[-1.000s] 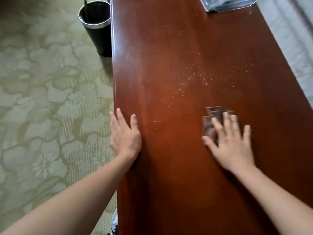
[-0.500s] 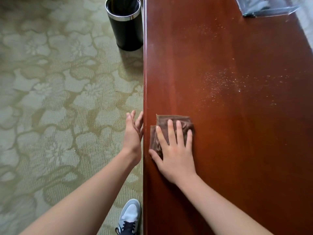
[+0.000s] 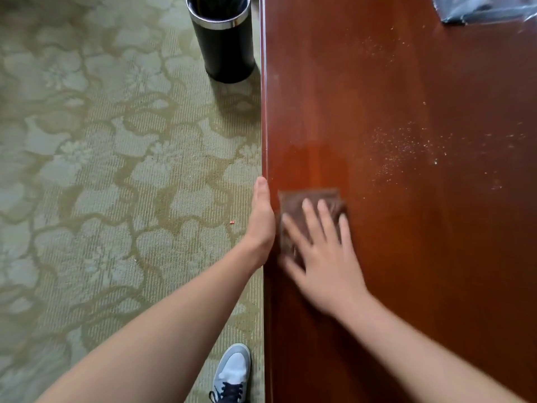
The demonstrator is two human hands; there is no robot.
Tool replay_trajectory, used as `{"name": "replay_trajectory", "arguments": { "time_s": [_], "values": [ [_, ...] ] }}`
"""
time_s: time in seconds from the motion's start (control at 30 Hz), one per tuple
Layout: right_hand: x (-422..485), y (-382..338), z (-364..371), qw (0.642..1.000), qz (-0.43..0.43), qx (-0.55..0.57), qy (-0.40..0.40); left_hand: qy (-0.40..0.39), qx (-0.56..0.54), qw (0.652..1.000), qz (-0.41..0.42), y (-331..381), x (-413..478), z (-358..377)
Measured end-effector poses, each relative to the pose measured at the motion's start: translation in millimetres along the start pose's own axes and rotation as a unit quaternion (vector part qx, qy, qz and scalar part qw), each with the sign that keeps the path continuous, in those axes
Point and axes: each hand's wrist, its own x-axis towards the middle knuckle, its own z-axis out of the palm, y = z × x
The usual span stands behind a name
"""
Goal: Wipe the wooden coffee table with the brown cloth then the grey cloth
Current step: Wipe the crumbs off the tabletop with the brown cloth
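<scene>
The reddish wooden coffee table (image 3: 406,257) fills the right half of the view. A folded brown cloth (image 3: 299,205) lies flat on it close to the left edge. My right hand (image 3: 322,254) presses down on the cloth with fingers spread. My left hand (image 3: 261,219) is held on edge against the table's left rim, just beside the cloth, cupped below the edge with nothing in it. Pale crumbs (image 3: 406,146) are scattered on the wood to the upper right of the cloth. A grey cloth in a clear wrap (image 3: 476,10) lies at the far right corner.
A black cylindrical bin (image 3: 223,39) with a chrome rim stands on the patterned green carpet (image 3: 101,170) right by the table's left edge. My shoe (image 3: 232,373) shows at the bottom beside the table.
My right hand slid the brown cloth from the table's middle to its left edge. My left hand came off the tabletop and now stands on edge against the rim.
</scene>
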Motion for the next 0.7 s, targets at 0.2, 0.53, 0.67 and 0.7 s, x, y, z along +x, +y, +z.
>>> {"name": "replay_trajectory", "arguments": {
  "time_s": [0.2,0.53,0.67,0.7],
  "values": [
    [-96.4,-43.5,23.5,0.998,-0.048,-0.038,-0.015,-0.029,-0.074,0.996,-0.050,39.4,5.5,-15.1],
    [135.9,-28.6,-20.4,0.996,0.085,-0.006,0.011,-0.120,-0.086,0.984,-0.103,40.6,2.7,-44.2],
    [136.1,-26.2,-27.3,0.995,0.102,-0.011,-0.019,-0.110,-0.050,0.989,-0.082,40.2,1.9,-38.2],
    [120.7,-31.7,-23.0,0.995,0.100,-0.007,0.001,-0.110,-0.048,0.989,-0.081,38.9,2.9,-36.7]
  ]
}}
